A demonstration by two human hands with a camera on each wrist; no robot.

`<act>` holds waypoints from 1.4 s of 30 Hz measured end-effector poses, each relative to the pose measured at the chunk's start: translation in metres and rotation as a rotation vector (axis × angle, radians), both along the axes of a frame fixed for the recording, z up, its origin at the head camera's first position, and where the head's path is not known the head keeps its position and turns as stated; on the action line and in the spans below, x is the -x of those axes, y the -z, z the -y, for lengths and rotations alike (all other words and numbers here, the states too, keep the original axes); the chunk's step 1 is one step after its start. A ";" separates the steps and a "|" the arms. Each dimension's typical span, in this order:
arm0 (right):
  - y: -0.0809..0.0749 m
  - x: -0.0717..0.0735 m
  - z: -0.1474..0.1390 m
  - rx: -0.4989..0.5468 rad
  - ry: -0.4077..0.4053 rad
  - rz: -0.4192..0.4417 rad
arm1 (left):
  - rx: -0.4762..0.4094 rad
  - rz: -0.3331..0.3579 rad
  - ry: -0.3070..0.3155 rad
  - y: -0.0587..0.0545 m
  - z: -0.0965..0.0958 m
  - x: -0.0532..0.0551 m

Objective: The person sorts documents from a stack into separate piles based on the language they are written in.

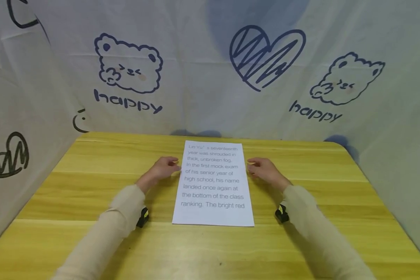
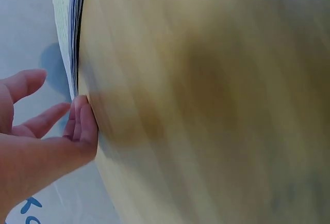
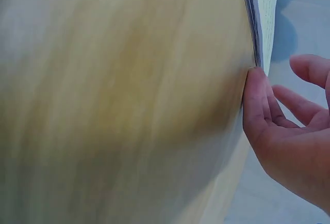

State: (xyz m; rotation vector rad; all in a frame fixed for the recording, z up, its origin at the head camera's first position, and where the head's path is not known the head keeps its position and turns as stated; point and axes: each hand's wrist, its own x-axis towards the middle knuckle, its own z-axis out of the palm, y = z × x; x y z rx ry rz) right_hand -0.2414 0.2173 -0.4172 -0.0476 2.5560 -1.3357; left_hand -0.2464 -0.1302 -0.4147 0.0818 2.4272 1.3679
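Stack (image 1: 213,186) of printed paper lies flat on the counter (image 1: 210,252), between the left hand (image 1: 163,168) and the right hand (image 1: 266,171). From my place I see the fingers (image 2: 89,127) of both hands loosely bent, thumbs apart, holding nothing; their tips are at the long edges, but I cannot surely tell if they touch. The wrist views show many layers at these edges, so I judge that they may slide over each other if one hand pushes harder. The stack could also turn crooked, if both pushes do not meet in one line. If only upper layers are pinched, I think the lower ones would stay behind.
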 end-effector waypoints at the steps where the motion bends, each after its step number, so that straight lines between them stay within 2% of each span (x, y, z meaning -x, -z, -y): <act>1: 0.000 0.000 0.001 -0.005 0.003 0.004 | 0.002 -0.007 -0.008 0.001 -0.002 0.000; 5: 0.003 0.001 0.003 -0.033 0.010 0.025 | -0.009 -0.012 -0.044 0.006 -0.009 -0.002; 9: 0.004 -0.001 0.004 -0.046 0.009 0.029 | -0.016 0.002 -0.049 0.007 -0.015 -0.003; 15: 0.005 -0.001 0.004 -0.060 -0.005 0.031 | 0.020 0.038 -0.048 0.006 -0.019 -0.003; 17: 0.005 -0.001 0.005 -0.059 -0.008 0.033 | 0.028 0.042 -0.037 0.005 -0.019 -0.003; 26: 0.002 -0.001 0.009 -0.061 -0.029 0.028 | 0.019 0.033 0.088 0.002 -0.015 -0.010; 29: -0.001 0.000 0.010 -0.045 -0.025 0.056 | 0.030 0.035 0.099 -0.001 -0.018 -0.011; 36: -0.005 0.001 0.012 -0.023 -0.009 0.100 | 0.116 0.054 0.052 -0.006 -0.028 -0.012; 42: -0.003 0.000 0.015 -0.005 0.028 0.073 | 0.157 -0.008 -0.013 -0.006 -0.033 -0.014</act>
